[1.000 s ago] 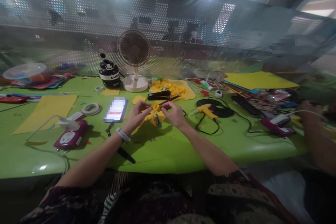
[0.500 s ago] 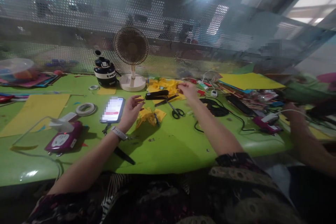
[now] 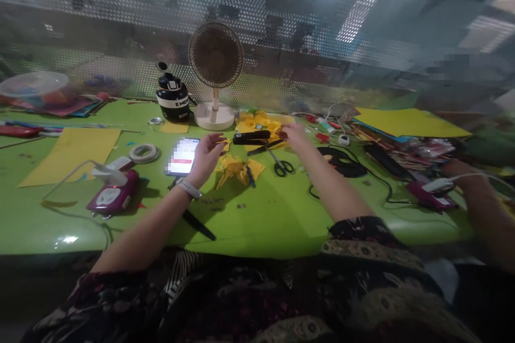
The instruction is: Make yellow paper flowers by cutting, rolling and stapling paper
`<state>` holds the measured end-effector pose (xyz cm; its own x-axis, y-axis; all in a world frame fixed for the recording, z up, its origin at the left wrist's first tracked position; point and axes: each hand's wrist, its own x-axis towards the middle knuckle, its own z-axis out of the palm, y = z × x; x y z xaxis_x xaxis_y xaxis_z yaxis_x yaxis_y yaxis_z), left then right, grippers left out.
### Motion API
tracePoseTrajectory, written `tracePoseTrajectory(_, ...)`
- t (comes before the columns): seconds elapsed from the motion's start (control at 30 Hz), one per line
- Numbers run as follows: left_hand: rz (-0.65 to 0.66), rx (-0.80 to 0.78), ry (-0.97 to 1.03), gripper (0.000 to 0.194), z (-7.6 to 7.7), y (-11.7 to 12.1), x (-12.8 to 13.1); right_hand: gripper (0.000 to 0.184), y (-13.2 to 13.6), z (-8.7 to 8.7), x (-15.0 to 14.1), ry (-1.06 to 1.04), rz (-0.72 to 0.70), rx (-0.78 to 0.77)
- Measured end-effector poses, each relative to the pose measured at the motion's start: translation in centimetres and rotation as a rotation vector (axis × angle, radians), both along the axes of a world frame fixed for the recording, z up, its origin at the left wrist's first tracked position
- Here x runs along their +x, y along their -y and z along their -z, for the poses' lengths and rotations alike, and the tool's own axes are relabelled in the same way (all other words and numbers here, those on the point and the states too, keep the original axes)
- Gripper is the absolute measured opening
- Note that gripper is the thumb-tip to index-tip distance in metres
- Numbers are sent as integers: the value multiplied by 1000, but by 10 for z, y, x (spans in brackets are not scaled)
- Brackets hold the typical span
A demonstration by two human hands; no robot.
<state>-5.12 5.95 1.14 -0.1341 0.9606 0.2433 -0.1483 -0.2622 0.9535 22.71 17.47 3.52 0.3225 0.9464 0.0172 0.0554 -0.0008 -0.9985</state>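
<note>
My left hand [image 3: 207,151] is raised just above the green table [image 3: 261,214], beside a phone [image 3: 183,155]. Its fingertips are pinched on a small bit I cannot make out. A crumpled yellow paper flower [image 3: 237,169] lies on the table just right of that hand. My right hand [image 3: 295,133] reaches far back to a pile of yellow paper pieces [image 3: 261,120], next to a black stapler [image 3: 251,137]. Its fingers are smeared, so its grip is unclear. Black-handled scissors [image 3: 280,164] lie between the flower and my right forearm.
A small fan [image 3: 215,72] and a black mug [image 3: 173,101] stand at the back. A tape roll [image 3: 144,152], a purple power strip [image 3: 109,198] and a yellow sheet [image 3: 72,153] are at left. Coiled black cable [image 3: 341,161] is at right, near another person's arm [image 3: 478,198].
My right hand left the flower, the scissors came to lie on the table, and the hand reached back to the yellow pile. My left hand let go of the flower and lifted.
</note>
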Motion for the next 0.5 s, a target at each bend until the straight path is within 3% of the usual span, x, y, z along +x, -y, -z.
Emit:
tracePoseTrajectory(0.23,33,-58,-37,28,6,2,-4,11,-20,-17,13,-11,123,-39)
tracePoseTrajectory(0.37,27,-57,-38,28,10,0,-8,14,-33,-16,19,-58,229,-56)
tracePoseTrajectory(0.5,13,-67,-21,26,7,1,-6,18,-40,-14,19,-106,216,-27)
